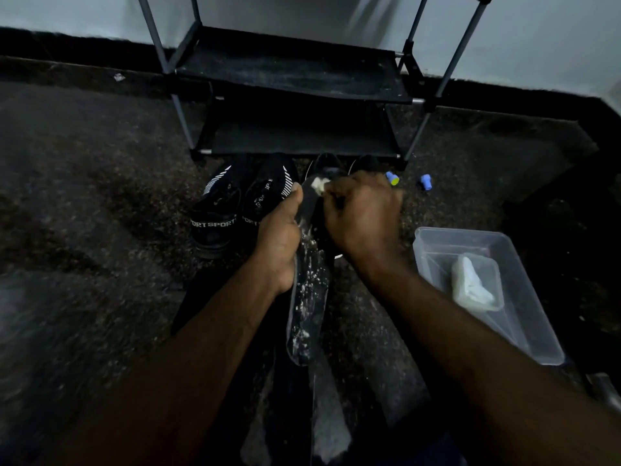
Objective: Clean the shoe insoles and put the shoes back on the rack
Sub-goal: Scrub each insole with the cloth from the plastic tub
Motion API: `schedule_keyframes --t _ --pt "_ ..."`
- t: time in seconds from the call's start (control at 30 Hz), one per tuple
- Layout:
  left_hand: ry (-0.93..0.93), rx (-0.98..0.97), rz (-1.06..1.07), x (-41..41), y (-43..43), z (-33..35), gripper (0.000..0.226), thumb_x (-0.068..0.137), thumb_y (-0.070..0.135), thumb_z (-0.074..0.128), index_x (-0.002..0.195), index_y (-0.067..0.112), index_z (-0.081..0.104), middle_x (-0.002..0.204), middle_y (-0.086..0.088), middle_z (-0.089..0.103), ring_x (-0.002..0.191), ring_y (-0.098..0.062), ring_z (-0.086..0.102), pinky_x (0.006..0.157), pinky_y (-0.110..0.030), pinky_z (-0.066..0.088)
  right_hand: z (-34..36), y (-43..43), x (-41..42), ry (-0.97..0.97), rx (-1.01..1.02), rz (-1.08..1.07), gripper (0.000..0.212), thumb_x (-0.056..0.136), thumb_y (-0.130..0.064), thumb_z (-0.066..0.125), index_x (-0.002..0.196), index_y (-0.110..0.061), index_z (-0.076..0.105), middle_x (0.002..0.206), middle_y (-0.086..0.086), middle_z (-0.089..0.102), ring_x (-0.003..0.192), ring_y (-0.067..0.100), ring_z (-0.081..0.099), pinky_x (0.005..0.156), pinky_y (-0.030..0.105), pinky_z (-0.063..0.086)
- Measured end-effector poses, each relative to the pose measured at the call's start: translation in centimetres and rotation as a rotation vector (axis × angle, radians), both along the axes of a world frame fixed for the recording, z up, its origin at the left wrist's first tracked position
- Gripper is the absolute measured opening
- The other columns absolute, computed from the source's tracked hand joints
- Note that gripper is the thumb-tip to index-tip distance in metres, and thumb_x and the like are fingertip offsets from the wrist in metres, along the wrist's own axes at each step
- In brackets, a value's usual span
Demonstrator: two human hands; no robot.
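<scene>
Insole (307,297) held over floor, before rack (292,72), flecked with white. Left hand (279,243) grips its edge mid-length; right hand (364,216) clenches pale wad (317,185) at toe end. Likely light, floppy and slick when wet: best pinched firmly along edge.

Dim light. I see a dark speckled floor (84,196) under and all round the left hand (279,237) and right hand (364,216). Just beyond both hands stands a black shoe rack (289,75) with grey poles and two dusty fabric shelves. Behind it is a pale wall (67,11) with a black skirting strip (67,45) at its base, bending nearer far right of the right hand.
</scene>
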State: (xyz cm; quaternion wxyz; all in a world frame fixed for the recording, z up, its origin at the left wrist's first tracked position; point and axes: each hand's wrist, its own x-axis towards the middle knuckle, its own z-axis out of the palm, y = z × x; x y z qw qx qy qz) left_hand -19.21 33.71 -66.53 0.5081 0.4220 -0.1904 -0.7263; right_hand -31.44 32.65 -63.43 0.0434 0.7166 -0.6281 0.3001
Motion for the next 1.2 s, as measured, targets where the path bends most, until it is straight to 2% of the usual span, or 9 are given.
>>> schedule_keyframes --t 0.13,0.23,0.33,0.43,0.57,0.87,0.97,1.07,1.2 --pt "-0.045 0.001 0.045 0.5 -0.3 -0.5 0.058 0.097 0.054 0.060 0.126 0.005 0.071 0.124 -0.021 0.071 0.115 -0.035 0.069 0.101 -0.048 0.054 -0.9 2.4 1.3 0.084 -0.046 0.184 0.017 0.086 -0.035 0.062 0.091 -0.027 0.077 0.087 -0.005 0.068 0.088 0.025 0.058 0.074 0.039 0.038" --pt "0.021 0.013 -0.017 0.4 -0.2 -0.2 0.060 0.096 0.056 0.059 0.130 0.007 0.069 0.130 -0.021 0.068 0.117 -0.037 0.067 0.095 -0.049 0.055 -0.7 0.7 0.0 0.065 -0.038 0.033 0.021 0.087 -0.040 0.060 0.095 -0.030 0.077 0.092 -0.006 0.072 0.092 0.025 0.061 0.079 0.039 0.040" --pt "0.094 0.000 -0.049 0.7 -0.1 0.2 0.061 0.098 0.056 0.054 0.136 0.010 0.064 0.136 -0.020 0.064 0.120 -0.038 0.065 0.090 -0.049 0.055 -0.6 -0.5 -1.0 -0.305 0.105 -0.023 0.019 0.086 -0.042 0.063 0.095 -0.034 0.078 0.088 -0.012 0.075 0.089 0.015 0.069 0.084 0.041 0.054" --pt "0.111 -0.025 -0.084 1.3 -0.2 0.4 0.061 0.102 0.057 0.046 0.143 0.013 0.059 0.135 -0.018 0.064 0.112 -0.035 0.067 0.085 -0.048 0.056 -0.4 0.1 -0.9 -0.793 0.306 0.080 0.006 0.086 -0.033 0.072 0.086 -0.031 0.078 0.076 -0.009 0.075 0.071 0.017 0.074 0.069 0.046 0.062" --pt "0.090 0.008 -0.147 1.8 0.0 0.7 0.069 0.102 0.059 0.043 0.141 0.004 0.058 0.119 -0.017 0.069 0.096 -0.030 0.071 0.077 -0.040 0.058 -1.5 1.3 -1.0 -1.003 0.494 0.127 0.007 0.090 -0.017 0.074 0.084 -0.016 0.076 0.078 0.012 0.075 0.064 0.036 0.072 0.062 0.059 0.061" --pt "0.143 -0.054 -0.303 1.8 1.0 1.0 0.062 0.105 0.060 0.030 0.142 0.019 0.058 0.117 -0.010 0.071 0.104 -0.034 0.069 0.095 -0.060 0.051 -1.2 0.3 -1.4 -1.132 0.470 -0.078 0.006 0.082 -0.024 0.077 0.083 -0.018 0.078 0.078 0.005 0.077 0.068 0.026 0.073 0.063 0.057 0.062" --pt "0.180 0.000 -0.318 1.2 1.3 0.9 0.058 0.105 0.058 0.035 0.123 0.016 0.070 0.107 -0.010 0.073 0.098 -0.035 0.069 0.087 -0.048 0.055 -0.7 0.0 -1.8 -1.093 0.443 -0.098 0.006 0.084 -0.026 0.075 0.080 -0.022 0.076 0.076 0.001 0.076 0.063 0.031 0.074 0.059 0.062 0.060" --pt "0.195 0.016 -0.303 0.8 1.3 1.1 0.056 0.105 0.055 0.038 0.099 0.015 0.076 0.090 -0.006 0.073 0.079 -0.025 0.070 0.077 -0.041 0.052 -0.9 0.4 -1.9 -0.932 0.398 -0.054 0.009 0.090 -0.025 0.071 0.081 -0.023 0.073 0.074 0.001 0.075 0.051 0.030 0.071 0.053 0.045 0.058" --pt "0.192 0.021 -0.292 1.0 1.2 0.5 0.053 0.105 0.052 0.039 0.101 0.014 0.075 0.090 -0.007 0.073 0.075 -0.023 0.070 0.072 -0.038 0.052 -1.2 0.3 -1.9 -0.637 0.201 -0.046 0.009 0.086 -0.037 0.065 0.086 -0.032 0.073 0.082 -0.010 0.073 0.069 0.014 0.072 0.065 0.041 0.061"
